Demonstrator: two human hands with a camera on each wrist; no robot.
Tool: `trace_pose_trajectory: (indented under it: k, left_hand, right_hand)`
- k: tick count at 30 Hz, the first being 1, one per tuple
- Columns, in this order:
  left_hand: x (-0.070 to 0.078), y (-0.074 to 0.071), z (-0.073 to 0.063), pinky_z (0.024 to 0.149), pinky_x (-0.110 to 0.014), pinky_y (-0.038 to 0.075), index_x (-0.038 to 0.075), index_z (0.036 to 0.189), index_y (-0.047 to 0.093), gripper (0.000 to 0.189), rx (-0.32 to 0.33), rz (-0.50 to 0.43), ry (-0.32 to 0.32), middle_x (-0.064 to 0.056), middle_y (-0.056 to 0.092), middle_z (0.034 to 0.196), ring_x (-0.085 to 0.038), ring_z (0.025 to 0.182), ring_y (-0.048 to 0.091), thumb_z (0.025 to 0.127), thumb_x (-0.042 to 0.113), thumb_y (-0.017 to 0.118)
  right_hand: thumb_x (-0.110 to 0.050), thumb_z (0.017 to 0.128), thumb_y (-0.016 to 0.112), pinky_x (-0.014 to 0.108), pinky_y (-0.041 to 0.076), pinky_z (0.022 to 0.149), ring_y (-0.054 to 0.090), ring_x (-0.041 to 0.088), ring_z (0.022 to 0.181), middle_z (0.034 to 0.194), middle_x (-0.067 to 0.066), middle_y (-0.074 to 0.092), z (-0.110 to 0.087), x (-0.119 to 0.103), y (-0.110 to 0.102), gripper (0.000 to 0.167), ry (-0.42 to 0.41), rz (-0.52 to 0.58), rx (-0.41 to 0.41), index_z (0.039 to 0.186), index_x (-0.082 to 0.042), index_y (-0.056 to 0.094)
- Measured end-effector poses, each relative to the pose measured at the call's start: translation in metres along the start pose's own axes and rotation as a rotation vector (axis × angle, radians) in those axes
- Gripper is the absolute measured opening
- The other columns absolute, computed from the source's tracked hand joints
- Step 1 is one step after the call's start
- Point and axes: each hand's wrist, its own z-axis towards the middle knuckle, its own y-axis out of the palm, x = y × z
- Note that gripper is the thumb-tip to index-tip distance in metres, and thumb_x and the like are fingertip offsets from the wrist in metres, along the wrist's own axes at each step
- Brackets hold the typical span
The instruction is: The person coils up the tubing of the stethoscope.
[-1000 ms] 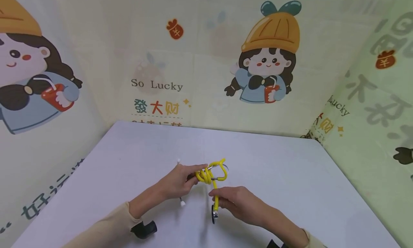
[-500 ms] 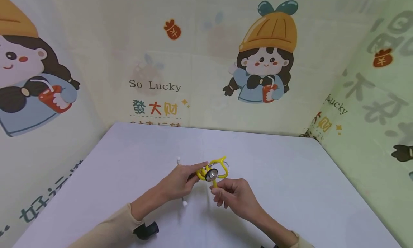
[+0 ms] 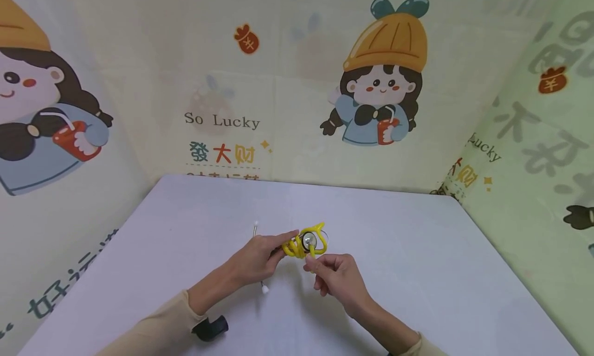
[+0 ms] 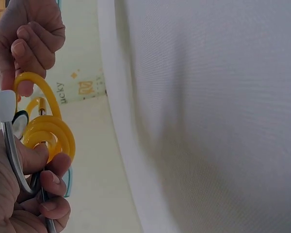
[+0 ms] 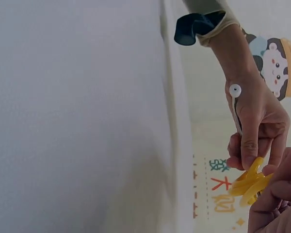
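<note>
A stethoscope has its yellow tubing point(image 3: 293, 248) wound in several coils around its metal ear tubes. My left hand point(image 3: 255, 259) grips the coils and the ear tubes, its fingers curled round them in the left wrist view. A white ear tip point(image 3: 265, 289) pokes out below this hand, and another ear tip point(image 3: 256, 223) above it. The round metal chest piece point(image 3: 309, 240) lies against the yellow loop to the right of the coils. Just under it, my right hand point(image 3: 342, 281) pinches the tubing between thumb and fingers. Both hands hold the stethoscope above the table.
The white table point(image 3: 185, 212) spreads out beneath the hands. Behind it hangs a printed cloth wall point(image 3: 287, 155) with cartoon figures, continuing along both sides. A black wrist camera mount point(image 3: 211, 328) juts from the left sleeve.
My right hand has moved up slightly, swinging the chest piece from hanging below the hand to above it, against the yellow loop. The left hand keeps its grip with little movement.
</note>
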Motion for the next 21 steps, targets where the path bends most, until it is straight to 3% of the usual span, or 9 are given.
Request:
trace_pose_trajectory:
  k: [12, 17, 21]
  left_hand:
    - [0.001, -0.001, -0.001, 0.059, -0.017, 0.044, 0.0, 0.143, 0.057, 0.05, -0.008, 0.036, 0.014, -0.014, 0.073, 0.119, -0.002, 0.065, 0.044, 0.095, -0.001, 0.069]
    - [0.002, -0.001, 0.0, 0.059, -0.018, 0.044, 0.0, 0.143, 0.057, 0.05, -0.016, 0.031, -0.009, -0.012, 0.074, 0.115, -0.002, 0.063, 0.042, 0.095, -0.001, 0.069]
    - [0.004, 0.002, 0.002, 0.059, -0.019, 0.044, -0.001, 0.143, 0.057, 0.047, -0.033, 0.009, -0.062, -0.01, 0.074, 0.111, -0.001, 0.06, 0.039, 0.096, -0.001, 0.067]
  right_hand:
    - [-0.035, 0.093, 0.076, 0.023, 0.043, 0.046, 0.044, 0.013, 0.047, 0.053, 0.003, 0.054, 0.006, 0.006, 0.001, 0.04, 0.067, 0.059, 0.198, 0.087, 0.005, 0.076]
    - [-0.031, 0.095, 0.074, 0.023, 0.044, 0.045, 0.045, 0.013, 0.044, 0.052, 0.004, 0.055, 0.008, 0.012, 0.0, 0.037, -0.032, -0.003, 0.219, 0.082, 0.003, 0.076]
    - [-0.03, 0.096, 0.074, 0.023, 0.04, 0.042, 0.047, 0.015, 0.042, 0.05, 0.005, 0.054, 0.009, 0.015, 0.0, 0.033, -0.12, -0.1, 0.255, 0.078, -0.002, 0.076]
